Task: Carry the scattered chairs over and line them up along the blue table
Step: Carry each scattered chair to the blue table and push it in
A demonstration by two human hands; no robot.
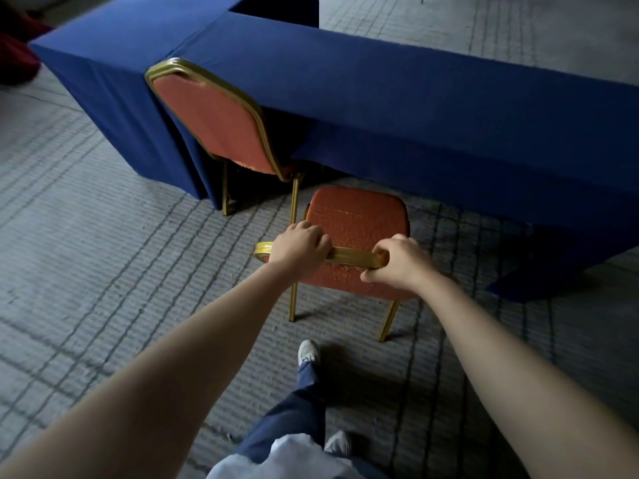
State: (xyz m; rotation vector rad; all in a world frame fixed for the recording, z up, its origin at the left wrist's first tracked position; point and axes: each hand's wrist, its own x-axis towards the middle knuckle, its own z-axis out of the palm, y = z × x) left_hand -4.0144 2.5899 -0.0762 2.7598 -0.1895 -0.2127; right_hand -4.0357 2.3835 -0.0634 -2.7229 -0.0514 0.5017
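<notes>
A red chair with a gold frame (359, 219) stands on the carpet just in front of the blue table (432, 98), its seat facing the table. My left hand (299, 248) grips the gold top rail of its backrest on the left. My right hand (397, 262) grips the same rail on the right. A second red and gold chair (211, 115) stands to the left, tucked against the blue table with its seat hidden under the cloth.
The blue cloth hangs to the floor along the table's front and drapes out at the right (539, 264). Another blue-covered table section (103, 63) joins at the far left. Grey striped carpet (103, 271) spreads around. My feet (308, 352) are right behind the chair.
</notes>
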